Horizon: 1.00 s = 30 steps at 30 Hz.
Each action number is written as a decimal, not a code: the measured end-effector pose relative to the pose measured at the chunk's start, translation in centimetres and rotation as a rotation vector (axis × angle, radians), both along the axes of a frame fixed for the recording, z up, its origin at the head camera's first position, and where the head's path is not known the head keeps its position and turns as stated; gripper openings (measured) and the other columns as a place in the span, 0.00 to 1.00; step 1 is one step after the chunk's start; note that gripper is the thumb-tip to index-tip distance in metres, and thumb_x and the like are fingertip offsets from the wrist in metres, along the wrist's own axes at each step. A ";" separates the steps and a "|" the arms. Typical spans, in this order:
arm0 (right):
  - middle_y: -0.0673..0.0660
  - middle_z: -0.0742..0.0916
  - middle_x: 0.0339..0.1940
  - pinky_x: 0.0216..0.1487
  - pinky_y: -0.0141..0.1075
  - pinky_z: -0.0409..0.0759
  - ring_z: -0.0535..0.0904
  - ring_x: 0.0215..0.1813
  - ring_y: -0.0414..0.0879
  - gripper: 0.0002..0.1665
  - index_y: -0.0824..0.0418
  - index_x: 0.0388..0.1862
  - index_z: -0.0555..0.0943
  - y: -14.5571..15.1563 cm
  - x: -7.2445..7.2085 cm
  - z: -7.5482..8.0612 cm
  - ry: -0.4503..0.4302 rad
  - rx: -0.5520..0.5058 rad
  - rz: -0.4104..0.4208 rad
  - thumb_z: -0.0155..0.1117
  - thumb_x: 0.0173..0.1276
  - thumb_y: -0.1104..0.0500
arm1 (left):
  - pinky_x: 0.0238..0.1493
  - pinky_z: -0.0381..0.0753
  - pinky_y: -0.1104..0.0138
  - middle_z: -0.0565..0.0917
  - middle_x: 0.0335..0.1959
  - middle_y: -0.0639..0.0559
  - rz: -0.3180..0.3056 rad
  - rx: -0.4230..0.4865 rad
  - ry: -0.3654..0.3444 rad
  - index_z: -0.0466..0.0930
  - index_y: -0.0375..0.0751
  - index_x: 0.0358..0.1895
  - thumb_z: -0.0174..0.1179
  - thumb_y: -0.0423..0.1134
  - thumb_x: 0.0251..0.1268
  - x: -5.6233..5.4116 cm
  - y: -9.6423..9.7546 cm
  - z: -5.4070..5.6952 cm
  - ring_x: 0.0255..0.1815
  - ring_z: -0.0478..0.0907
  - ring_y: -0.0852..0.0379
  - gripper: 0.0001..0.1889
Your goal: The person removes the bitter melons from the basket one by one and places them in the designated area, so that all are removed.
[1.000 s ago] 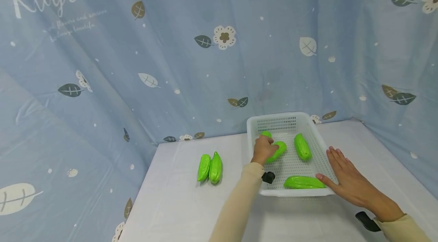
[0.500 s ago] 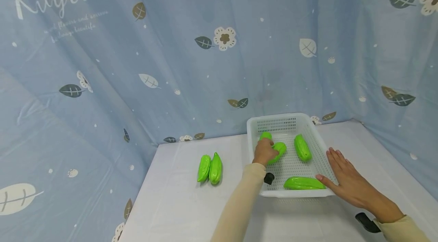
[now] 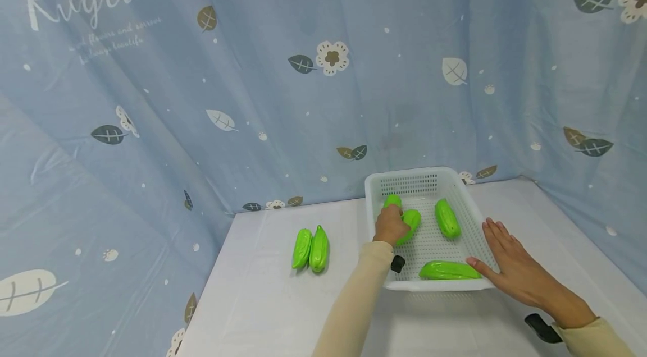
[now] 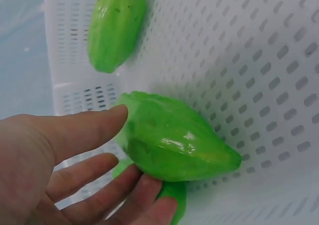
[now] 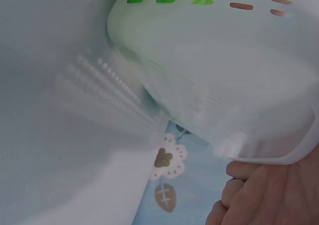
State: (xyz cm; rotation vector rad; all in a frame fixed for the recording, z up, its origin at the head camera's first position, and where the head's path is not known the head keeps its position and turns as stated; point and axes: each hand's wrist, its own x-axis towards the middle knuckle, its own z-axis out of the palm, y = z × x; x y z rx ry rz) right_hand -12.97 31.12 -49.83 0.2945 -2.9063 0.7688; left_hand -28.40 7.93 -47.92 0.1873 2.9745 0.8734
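A white perforated plastic basket (image 3: 485,216) holds several glossy green ribbed gourds. My left hand (image 3: 391,226) reaches inside on the left and holds one green gourd (image 4: 174,138), thumb on its blunt end and fingers beneath. Its tapered tip points away from the palm. Just behind that hand, another gourd (image 3: 392,200) is partly hidden. One gourd (image 3: 447,218) lies on the basket's right side and another gourd (image 3: 449,270) along its front wall. My right hand (image 3: 520,267) rests on the basket's right front rim with fingers straight; in the right wrist view its knuckles show by the rim (image 5: 279,160).
Two more green gourds (image 3: 310,248) lie side by side on the white tabletop (image 3: 263,301), left of the basket. Behind the table hangs a blue curtain (image 3: 253,65) with leaf and flower prints. Each wrist carries a small black device (image 3: 542,327).
The gourd in my left hand has turned slightly and shifted a little left, nearer the one behind. My left hand has moved slightly, while the right hand stays on the rim.
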 end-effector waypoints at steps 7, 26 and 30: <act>0.77 0.45 0.85 0.84 0.62 0.24 0.32 0.86 0.71 0.57 0.74 0.83 0.39 0.1 0.0 -0.1 -0.010 -0.009 -0.003 0.53 0.80 0.37 | 0.31 0.81 0.66 0.85 0.30 0.52 0.001 -0.026 0.018 0.89 0.40 0.40 0.75 0.32 0.55 0.2 0.1 0.0 0.29 0.79 0.57 0.09; 0.76 0.45 0.85 0.84 0.58 0.21 0.33 0.86 0.71 0.57 0.73 0.84 0.38 0.2 0.1 0.0 -0.010 -0.014 0.004 0.53 0.80 0.38 | 0.27 0.75 0.70 0.76 0.21 0.54 -0.043 0.087 -0.054 0.81 0.38 0.24 0.73 0.31 0.58 1.0 -0.4 0.6 0.24 0.69 0.61 0.10; 0.75 0.45 0.85 0.84 0.58 0.21 0.32 0.86 0.69 0.57 0.73 0.84 0.38 0.2 0.1 0.1 -0.003 -0.020 0.010 0.53 0.80 0.38 | 0.27 0.75 0.70 0.79 0.21 0.53 -0.049 0.080 -0.071 0.85 0.36 0.25 0.72 0.34 0.61 0.8 -0.5 0.6 0.23 0.70 0.60 0.09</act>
